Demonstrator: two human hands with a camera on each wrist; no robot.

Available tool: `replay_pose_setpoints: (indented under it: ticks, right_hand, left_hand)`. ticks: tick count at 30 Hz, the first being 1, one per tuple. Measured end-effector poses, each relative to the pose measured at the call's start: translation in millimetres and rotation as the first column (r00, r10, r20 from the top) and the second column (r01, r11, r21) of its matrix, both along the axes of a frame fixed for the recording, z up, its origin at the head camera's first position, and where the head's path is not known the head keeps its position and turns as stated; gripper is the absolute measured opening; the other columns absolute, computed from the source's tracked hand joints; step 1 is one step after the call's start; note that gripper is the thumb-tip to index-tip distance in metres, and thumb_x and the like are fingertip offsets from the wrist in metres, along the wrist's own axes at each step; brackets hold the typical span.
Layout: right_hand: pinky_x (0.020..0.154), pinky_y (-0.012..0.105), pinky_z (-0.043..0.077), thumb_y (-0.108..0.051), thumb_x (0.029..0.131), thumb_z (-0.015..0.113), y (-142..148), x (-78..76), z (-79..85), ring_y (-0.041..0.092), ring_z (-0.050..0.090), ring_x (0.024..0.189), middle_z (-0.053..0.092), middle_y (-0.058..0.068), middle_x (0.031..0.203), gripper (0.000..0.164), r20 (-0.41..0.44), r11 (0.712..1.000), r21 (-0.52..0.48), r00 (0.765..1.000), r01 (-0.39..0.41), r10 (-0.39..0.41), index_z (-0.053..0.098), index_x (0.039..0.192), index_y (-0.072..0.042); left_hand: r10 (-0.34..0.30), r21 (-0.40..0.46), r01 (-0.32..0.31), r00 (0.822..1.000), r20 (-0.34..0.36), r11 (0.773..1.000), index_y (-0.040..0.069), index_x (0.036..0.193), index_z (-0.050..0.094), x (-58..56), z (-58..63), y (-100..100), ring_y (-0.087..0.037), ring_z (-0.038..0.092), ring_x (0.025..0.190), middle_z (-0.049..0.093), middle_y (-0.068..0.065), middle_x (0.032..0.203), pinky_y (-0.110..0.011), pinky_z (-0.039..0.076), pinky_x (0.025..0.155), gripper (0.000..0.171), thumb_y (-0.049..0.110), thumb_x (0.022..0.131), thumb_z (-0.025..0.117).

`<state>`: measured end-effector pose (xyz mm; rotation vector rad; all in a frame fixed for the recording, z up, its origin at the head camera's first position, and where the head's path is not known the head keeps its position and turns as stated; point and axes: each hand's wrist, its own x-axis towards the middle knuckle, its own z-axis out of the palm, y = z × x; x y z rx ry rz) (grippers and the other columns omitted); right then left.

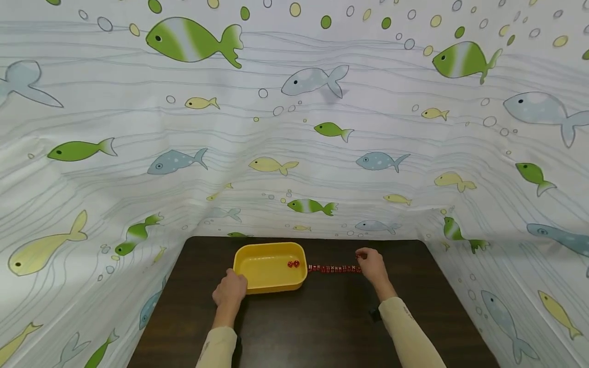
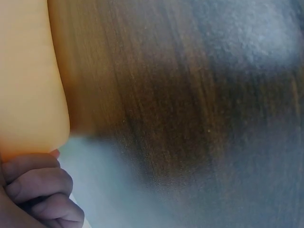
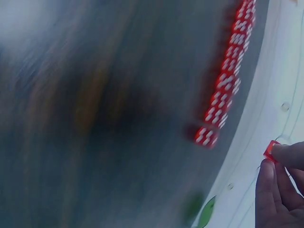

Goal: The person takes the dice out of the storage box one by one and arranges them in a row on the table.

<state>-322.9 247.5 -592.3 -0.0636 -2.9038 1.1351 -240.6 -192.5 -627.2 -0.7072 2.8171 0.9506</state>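
Note:
A yellow tray (image 1: 269,290) stands on the dark table, and two red dice (image 1: 293,264) lie inside it near its right wall. My left hand (image 1: 230,290) grips the tray's left front corner; in the left wrist view its fingers (image 2: 40,183) curl at the tray's edge. From the tray's right side a row of red dice (image 1: 333,269) runs to the right. My right hand (image 1: 372,265) pinches a single red die (image 3: 270,150) between thumb and fingertips, raised near the row's right end. The last die (image 3: 206,137) of the row sits slightly apart from its neighbour.
The dark brown table (image 1: 313,327) reaches toward me in front of the tray and the row. A white fish-print cloth (image 1: 276,128) hangs behind the table and along both sides. Light sleeves cover both forearms.

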Motion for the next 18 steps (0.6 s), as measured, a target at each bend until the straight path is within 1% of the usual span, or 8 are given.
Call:
replay_pose_setpoints:
  ticks: [3,5,8,11,13,18]
  right_hand:
    - [0.083,0.049,0.056,-0.006,0.103,0.062,14.5,3.8,-6.0,0.034,0.067,0.103,0.071,0.024,0.128,0.032,-0.005,1.000,0.010,1.000,0.011,-0.011,0.071,0.133,0.001]
    - [0.089,0.055,0.056,-0.005,0.103,0.061,22.3,4.0,-8.1,0.039,0.068,0.110,0.071,0.026,0.129,0.032,-0.013,1.000,0.010,1.000,0.011,-0.011,0.070,0.133,0.002]
    - [0.094,0.059,0.055,-0.004,0.103,0.060,31.7,6.1,-13.0,0.042,0.067,0.117,0.069,0.026,0.130,0.032,-0.007,1.000,0.013,1.000,0.025,-0.025,0.068,0.133,0.002]
    - [0.093,0.060,0.055,-0.001,0.102,0.059,38.2,8.1,-20.0,0.044,0.067,0.117,0.068,0.028,0.131,0.033,0.006,0.999,0.023,0.999,0.036,-0.036,0.065,0.135,0.003]
    - [0.092,0.058,0.055,-0.001,0.102,0.058,40.0,9.9,-25.0,0.043,0.067,0.115,0.068,0.027,0.131,0.034,0.026,0.999,0.021,0.999,0.045,-0.045,0.064,0.135,0.002]
    - [0.087,0.055,0.056,0.000,0.102,0.057,38.5,12.7,-35.5,0.043,0.067,0.114,0.067,0.029,0.133,0.036,0.048,1.000,0.006,0.998,0.030,-0.030,0.064,0.136,0.003]
  left_hand:
    - [0.000,-0.001,0.000,1.000,-0.004,1.000,-0.007,0.134,0.049,0.8,-3.4,0.3,-0.036,0.061,0.076,0.063,-0.021,0.092,-0.054,0.049,0.072,0.047,0.026,0.104,0.038]
    - [-0.004,0.000,0.004,1.000,-0.004,1.000,-0.007,0.134,0.049,-0.6,-2.0,0.0,-0.035,0.060,0.075,0.062,-0.021,0.091,-0.053,0.048,0.072,0.047,0.027,0.103,0.038]
    - [-0.008,0.005,0.008,1.000,0.000,1.000,-0.007,0.133,0.049,-0.8,-0.6,0.5,-0.035,0.059,0.074,0.061,-0.019,0.088,-0.052,0.048,0.072,0.047,0.027,0.103,0.038]
    - [-0.009,0.009,0.009,1.000,-0.005,1.000,-0.007,0.132,0.050,0.3,0.1,1.3,-0.034,0.059,0.072,0.059,-0.018,0.086,-0.051,0.047,0.070,0.046,0.027,0.103,0.038]
    - [-0.003,0.007,0.003,1.000,-0.011,1.000,-0.007,0.131,0.050,1.1,0.2,1.3,-0.034,0.059,0.072,0.059,-0.018,0.086,-0.051,0.047,0.069,0.046,0.027,0.103,0.038]
    - [-0.009,-0.007,0.009,1.000,-0.026,1.000,-0.010,0.133,0.050,1.9,-0.7,-0.3,-0.034,0.058,0.069,0.060,-0.019,0.084,-0.051,0.046,0.066,0.048,0.026,0.104,0.037]
